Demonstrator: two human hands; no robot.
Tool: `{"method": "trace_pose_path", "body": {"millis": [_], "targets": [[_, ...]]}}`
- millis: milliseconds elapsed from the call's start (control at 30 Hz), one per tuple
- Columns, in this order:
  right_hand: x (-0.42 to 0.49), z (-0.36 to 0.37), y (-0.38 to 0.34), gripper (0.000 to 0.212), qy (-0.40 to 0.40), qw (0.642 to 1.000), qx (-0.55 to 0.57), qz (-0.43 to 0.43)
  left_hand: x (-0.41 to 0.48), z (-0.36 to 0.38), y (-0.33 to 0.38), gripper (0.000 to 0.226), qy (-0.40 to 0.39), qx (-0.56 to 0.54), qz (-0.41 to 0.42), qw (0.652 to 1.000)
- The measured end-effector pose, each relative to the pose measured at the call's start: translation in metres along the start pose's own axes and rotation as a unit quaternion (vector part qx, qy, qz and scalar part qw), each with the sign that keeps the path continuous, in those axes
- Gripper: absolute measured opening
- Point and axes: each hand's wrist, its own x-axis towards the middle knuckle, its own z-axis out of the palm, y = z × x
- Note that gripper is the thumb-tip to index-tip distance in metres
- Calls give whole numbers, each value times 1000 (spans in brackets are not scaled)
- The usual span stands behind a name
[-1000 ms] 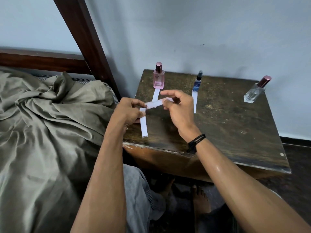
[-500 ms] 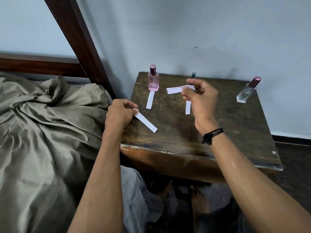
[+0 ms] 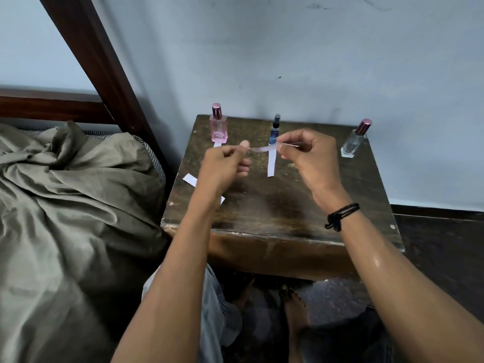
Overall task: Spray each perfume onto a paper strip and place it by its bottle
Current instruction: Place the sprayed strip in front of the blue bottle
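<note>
Progress check, using the blue bottle (image 3: 275, 131) as my reference point: it stands at the back of the counter (image 3: 288, 205) with a paper strip (image 3: 271, 163) lying flat right in front of it, so I'd call that one done. Same for the pink bottle (image 3: 218, 127) off to its left, though only the top bit of the pink bottle's strip (image 3: 217, 144) shows, because the left hand (image 3: 222, 166) covers the rest. Can't tell from looking whether either strip actually got sprayed, obviously. The clear bottle (image 3: 355, 141), well off to the right of the blue one, has nothing by it and its cap is on, so my guess is that's what's left. Both hands are up over the counter just in front of the blue bottle, holding the third strip (image 3: 262, 148) stretched between them. The left grip is a thumb-and-finger pinch on one end and the right hand (image 3: 311, 158) pinches the other, with the rest of the fingers curled in. There's also a spare strip (image 3: 190, 179) on the counter, nearer me and to the left of the blue bottle, half under the left forearm. The main snag I see is that both hands are busy, so one has to let go to grab the clear bottle. A rumpled bed sheet (image 3: 65, 192) and a wooden bedpost (image 3: 104, 69) sit way off to the left, not in the way.
</note>
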Motion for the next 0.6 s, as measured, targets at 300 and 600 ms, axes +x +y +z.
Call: {"method": "trace_pose_path", "body": {"millis": [300,600], "targets": [[-19,-37,-2,12,-124,967,-199,-100,-3,40,-6,14,11,-54,20,998],[-24,-77,2,13,-297,880,-363,-76,-1,64,-11,13,-12,124,65,990]]}}
